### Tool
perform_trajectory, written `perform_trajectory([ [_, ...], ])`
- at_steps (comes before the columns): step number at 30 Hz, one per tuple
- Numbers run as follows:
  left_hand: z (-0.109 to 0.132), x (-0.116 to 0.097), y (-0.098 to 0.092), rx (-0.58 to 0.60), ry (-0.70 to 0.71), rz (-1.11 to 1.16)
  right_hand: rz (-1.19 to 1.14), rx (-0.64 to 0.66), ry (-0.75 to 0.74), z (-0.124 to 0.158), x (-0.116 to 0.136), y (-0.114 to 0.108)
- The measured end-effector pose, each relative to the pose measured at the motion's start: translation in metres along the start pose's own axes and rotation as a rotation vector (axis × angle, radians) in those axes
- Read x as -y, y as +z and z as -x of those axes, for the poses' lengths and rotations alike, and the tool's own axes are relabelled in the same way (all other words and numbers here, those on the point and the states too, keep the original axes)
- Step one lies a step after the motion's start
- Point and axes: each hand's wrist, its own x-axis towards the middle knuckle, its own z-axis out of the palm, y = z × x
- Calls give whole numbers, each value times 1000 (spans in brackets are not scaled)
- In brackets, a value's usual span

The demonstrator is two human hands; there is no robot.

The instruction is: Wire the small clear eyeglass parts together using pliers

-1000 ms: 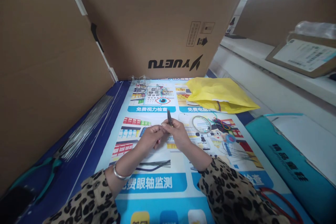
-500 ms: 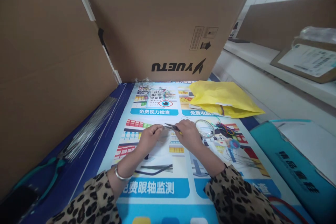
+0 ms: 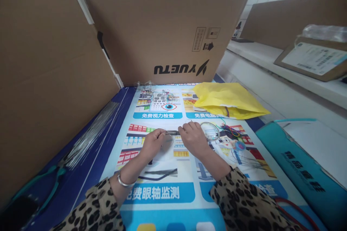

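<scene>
My left hand (image 3: 153, 143) and my right hand (image 3: 193, 138) meet over a printed poster mat (image 3: 162, 191). Small dark pliers (image 3: 172, 132) lie level between them, gripped in my right hand with the tips pointing left. My left hand's fingers are pinched at the plier tips on something too thin to make out. A coil of clear wire (image 3: 210, 130) lies just right of my right hand. A short bundle of dark wire pieces (image 3: 162, 172) rests on the mat below my hands.
Cardboard walls (image 3: 168, 29) stand behind and to the left. A yellow bag (image 3: 230, 99) lies at the back right, coloured wires (image 3: 230, 130) beside the coil. Long silver rods (image 3: 89, 137) and teal-handled pliers (image 3: 46, 184) lie at the left. A teal bag (image 3: 298, 162) sits right.
The pliers swung from pointing up and away to lying level with tips to the left. Both hands moved slightly farther from me and lower toward the mat.
</scene>
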Motion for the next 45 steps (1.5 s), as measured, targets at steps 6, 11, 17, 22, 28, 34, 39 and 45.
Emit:
perform_trajectory([
  [6, 0, -4, -3, 53, -5, 18, -29, 13, 16, 0, 0, -1],
  [11, -1, -4, -5, 98, 30, -1, -44, 15, 9, 0, -2, -2],
  [17, -1, -6, -6, 154, 39, -15, -47, 32, -19, -1, -6, -1],
  [22, -2, -2, -6, 165, 41, 8, -83, 48, -33, -1, -9, 0],
  [28, -2, -6, -8, 209, 32, -2, -85, 62, -44, -2, -10, -3],
  [34, -1, -11, -10, 249, 8, 20, -68, 94, -36, -3, -8, -4],
  [39, 0, -12, -11, 267, -9, 17, -52, 112, -29, -2, -9, -1],
  [45, -1, -12, -9, 217, -53, 36, -105, 200, 15, 0, -5, 1],
])
